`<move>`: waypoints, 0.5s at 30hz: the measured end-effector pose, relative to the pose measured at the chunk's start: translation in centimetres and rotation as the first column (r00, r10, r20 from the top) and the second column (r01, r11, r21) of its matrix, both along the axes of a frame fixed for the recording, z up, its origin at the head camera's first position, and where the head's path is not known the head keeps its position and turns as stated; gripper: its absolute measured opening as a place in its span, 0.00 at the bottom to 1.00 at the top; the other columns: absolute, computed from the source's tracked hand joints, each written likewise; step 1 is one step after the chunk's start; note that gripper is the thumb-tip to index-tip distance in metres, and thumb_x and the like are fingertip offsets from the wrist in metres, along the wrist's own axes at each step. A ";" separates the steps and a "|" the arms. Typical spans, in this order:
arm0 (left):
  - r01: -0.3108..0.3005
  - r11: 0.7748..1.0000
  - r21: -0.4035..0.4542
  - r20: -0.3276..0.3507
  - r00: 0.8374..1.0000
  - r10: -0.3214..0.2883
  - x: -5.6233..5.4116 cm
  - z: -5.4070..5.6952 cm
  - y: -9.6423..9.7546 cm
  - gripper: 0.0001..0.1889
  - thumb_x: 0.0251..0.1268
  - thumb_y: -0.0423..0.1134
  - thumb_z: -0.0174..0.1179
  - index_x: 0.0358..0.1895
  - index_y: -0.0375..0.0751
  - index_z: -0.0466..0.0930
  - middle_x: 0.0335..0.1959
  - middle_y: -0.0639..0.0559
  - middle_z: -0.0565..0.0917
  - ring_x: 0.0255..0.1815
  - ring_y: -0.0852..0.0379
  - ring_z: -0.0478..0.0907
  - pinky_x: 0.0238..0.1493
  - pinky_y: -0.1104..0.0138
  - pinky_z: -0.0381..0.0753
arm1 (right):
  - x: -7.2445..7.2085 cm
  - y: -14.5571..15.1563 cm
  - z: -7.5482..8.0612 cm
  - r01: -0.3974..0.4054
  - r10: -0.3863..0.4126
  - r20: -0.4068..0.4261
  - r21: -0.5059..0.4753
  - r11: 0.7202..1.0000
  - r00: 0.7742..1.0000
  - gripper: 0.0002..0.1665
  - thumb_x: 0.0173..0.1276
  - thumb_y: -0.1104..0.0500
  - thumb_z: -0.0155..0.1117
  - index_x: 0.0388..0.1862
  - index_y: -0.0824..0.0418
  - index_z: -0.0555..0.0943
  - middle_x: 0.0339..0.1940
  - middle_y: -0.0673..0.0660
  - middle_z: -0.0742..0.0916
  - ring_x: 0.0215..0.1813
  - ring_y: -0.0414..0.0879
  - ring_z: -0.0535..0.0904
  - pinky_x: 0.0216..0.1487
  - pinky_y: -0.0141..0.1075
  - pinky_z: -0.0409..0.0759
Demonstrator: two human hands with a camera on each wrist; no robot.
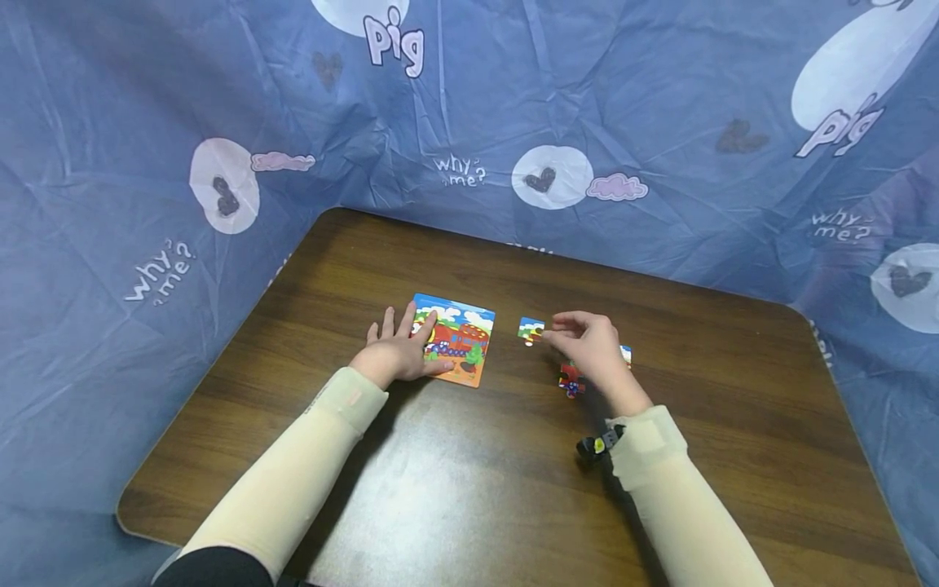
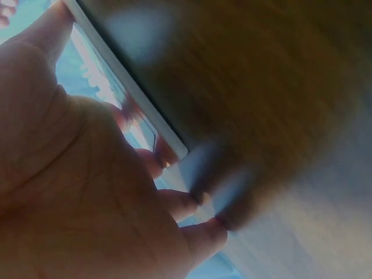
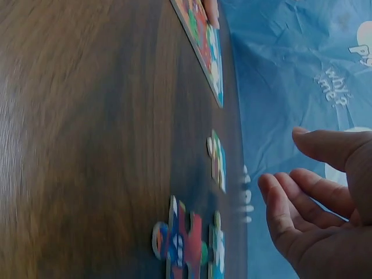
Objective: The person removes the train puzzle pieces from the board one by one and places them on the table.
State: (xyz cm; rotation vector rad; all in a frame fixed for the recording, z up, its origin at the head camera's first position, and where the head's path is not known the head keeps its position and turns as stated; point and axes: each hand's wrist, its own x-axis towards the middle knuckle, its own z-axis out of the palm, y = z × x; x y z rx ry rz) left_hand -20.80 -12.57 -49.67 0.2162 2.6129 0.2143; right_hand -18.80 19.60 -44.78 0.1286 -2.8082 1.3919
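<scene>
The left hand (image 1: 399, 350) lies palm down with its fingers straight and fanned apart; its thumb and index finger rest on a picture board (image 1: 469, 333), while its outer two fingers reach past the board's edge, and it has no grip round anything. The right hand (image 1: 592, 346) hovers over the wood with its fingers gently bent and its thumb standing clear of them; the right wrist view shows the gap between them with nothing in it. Under and to the right of the left hand, the board shows a red train, white clouds in a blue sky, a green tree and orange ground. Between the two hands, just beside the right fingertips, lies a sky-and-cloud jigsaw piece (image 1: 530, 327) with a rounded knob, apart from the board. Below the right palm, on the side nearer the person, is a red-and-blue jigsaw piece (image 1: 570, 381), and a blue-and-white jigsaw piece (image 1: 626, 355) shows partly from behind the right wrist. A black strapped device (image 1: 603, 444) sits at the right cuff. Pale sleeves (image 1: 289, 481) cover both forearms. Beneath both hands spreads a brown wood-grain table (image 1: 418, 514), with a glare patch on the near side between the forearms. Beyond the hands hangs a blue cloth (image 1: 469, 98), printed with "pig", "why me?", white ovals and pink clouds.
</scene>
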 end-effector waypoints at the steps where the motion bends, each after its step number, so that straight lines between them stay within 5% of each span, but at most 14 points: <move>1: 0.000 1.000 -0.001 0.000 1.000 0.000 0.0 0.0 0.0 0.57 0.57 0.85 0.42 0.83 0.64 0.27 0.81 0.48 0.18 0.79 0.33 0.21 0.73 0.37 0.33 | 0.0 -0.3 0.0 -0.007 0.007 0.007 -0.015 1.000 1.000 0.22 0.67 0.57 0.75 0.56 0.67 0.85 0.46 0.59 0.89 0.47 0.51 0.87 0.45 0.44 0.84; 15: -0.006 1.000 0.003 0.001 1.000 0.006 -0.4 -0.5 0.0 0.57 0.58 0.84 0.43 0.82 0.65 0.26 0.80 0.49 0.17 0.78 0.33 0.20 0.73 0.37 0.33 | -0.7 -4.1 -0.6 -0.079 0.081 0.013 -0.104 0.991 0.997 0.25 0.66 0.59 0.76 0.58 0.70 0.83 0.48 0.63 0.88 0.48 0.51 0.86 0.46 0.41 0.84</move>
